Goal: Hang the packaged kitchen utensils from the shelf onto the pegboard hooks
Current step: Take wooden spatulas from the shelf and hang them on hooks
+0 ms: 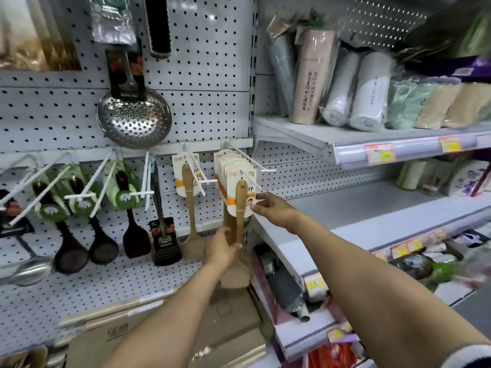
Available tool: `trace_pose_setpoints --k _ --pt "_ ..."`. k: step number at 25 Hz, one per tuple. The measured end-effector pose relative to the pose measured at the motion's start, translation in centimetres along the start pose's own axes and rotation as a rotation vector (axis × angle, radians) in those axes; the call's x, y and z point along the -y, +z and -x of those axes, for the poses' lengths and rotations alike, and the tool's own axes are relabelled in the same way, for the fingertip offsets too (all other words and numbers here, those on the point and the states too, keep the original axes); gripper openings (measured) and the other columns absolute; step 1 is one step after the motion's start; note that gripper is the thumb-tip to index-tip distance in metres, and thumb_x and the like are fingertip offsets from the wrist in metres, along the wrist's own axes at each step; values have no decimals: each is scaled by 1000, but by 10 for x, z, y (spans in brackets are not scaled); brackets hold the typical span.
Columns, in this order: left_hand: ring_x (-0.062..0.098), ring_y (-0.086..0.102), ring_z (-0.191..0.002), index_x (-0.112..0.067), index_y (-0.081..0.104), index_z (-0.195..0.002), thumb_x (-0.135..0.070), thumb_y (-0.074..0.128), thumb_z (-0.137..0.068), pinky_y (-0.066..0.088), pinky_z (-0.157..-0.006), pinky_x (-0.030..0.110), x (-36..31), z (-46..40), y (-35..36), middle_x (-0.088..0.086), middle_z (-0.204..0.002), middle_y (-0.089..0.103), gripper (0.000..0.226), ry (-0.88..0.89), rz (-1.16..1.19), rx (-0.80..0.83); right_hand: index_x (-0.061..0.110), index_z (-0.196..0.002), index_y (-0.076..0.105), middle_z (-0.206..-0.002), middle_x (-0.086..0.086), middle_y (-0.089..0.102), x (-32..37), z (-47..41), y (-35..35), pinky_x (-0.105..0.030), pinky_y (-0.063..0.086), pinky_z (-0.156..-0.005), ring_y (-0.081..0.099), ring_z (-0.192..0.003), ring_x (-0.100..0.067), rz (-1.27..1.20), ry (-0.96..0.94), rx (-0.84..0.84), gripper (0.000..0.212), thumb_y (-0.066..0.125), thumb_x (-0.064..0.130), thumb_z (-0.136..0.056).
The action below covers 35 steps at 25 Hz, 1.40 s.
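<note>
While left hand [221,248] grips spatula [240,208], right hand [273,208] pinches its card (front of hook).

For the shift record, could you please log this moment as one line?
left hand: grips wooden spatula handles | right hand: pinches front carded bamboo spatula card edge | white peg hook: carries the stack

spatulas [240,197] on hook [249,159], pegboard ctr | skimmer [134,116] up-left | shelf [372,140] right
</note>
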State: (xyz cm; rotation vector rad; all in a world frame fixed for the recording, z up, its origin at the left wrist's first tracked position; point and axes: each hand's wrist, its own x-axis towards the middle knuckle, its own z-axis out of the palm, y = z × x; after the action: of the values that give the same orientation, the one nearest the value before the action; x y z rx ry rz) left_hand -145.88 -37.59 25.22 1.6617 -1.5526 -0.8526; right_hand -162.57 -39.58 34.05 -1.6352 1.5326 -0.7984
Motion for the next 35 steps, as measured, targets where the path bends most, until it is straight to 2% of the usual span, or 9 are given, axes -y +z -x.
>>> trace_pose_setpoints --k 1,3,6,12,17,21,24,29,35 --pt "20 59 -114 -19 51 -128 -19 73 -84 48 -96 33 -8 10 -12 -5 -124 59 50 24 -69 -36 16 -143 45 -134 -9 57 -1 10 -3 -37 44 -104 55 -122 -24 124 -5 -3 52 62 33 -97" --pt "22 59 -113 -19 50 -130 -18 73 -84 49 -96 35 -28 36 -40 -8 -124 56 51 71 -158 -63 16 -144 43 -141 -11 53 3 34 -10 -36 42 -106 52 -129 -28 413 -47 -8 56 62 36 -96" --pt "24 59 -113 -21 49 -133 -25 74 -83 49 -93 35 -57 89 -84 4 -132 58 56 144 -366 -116 18 -144 43 -145 -13 50 26 78 -19 -38 41 -106 46 -134 -30 688 -168 -16 55 60 38 -95" --pt "27 46 -128 -25 40 -138 -43 65 -87 48 -97 48 -78 213 -163 4 -139 49 60 205 -653 -304 25 -148 37 -149 -9 42 87 186 -2 -43 39 -107 39 -138 -31 840 -495 -77 56 55 42 -97" --pt "23 44 -126 -26 39 -137 -43 64 -89 46 -98 41 -56 312 -216 0 -138 48 57 260 -769 -451 27 -148 36 -151 -6 40 119 259 53 -48 35 -113 34 -141 -28 829 -693 -81 57 52 46 -98" --pt "26 45 -125 -24 42 -135 -41 62 -89 44 -98 39 -4 362 -262 2 -137 48 54 273 -872 -529 27 -147 37 -148 -4 41 144 294 125 -46 39 -108 35 -138 -26 806 -803 -44 56 52 47 -98" --pt "27 45 -125 -24 42 -136 -42 62 -89 43 -98 42 47 393 -318 3 -138 48 55 187 -889 -539 27 -148 35 -149 -3 39 179 313 197 -44 40 -107 32 -140 -25 771 -863 21 57 52 47 -98" --pt "28 44 -126 -24 39 -139 -42 61 -89 43 -97 43 135 440 -437 4 -138 46 58 25 -908 -566 28 -148 36 -153 -3 36 261 337 341 -47 37 -110 30 -143 -26 737 -933 138 56 52 47 -98" --pt "30 47 -123 -24 42 -134 -42 62 -88 46 -96 45 234 504 -603 5 -132 49 53 -97 -939 -581 27 -146 40 -151 -2 40 377 375 521 -46 40 -108 32 -141 -24 663 -1037 194 53 54 44 -98"
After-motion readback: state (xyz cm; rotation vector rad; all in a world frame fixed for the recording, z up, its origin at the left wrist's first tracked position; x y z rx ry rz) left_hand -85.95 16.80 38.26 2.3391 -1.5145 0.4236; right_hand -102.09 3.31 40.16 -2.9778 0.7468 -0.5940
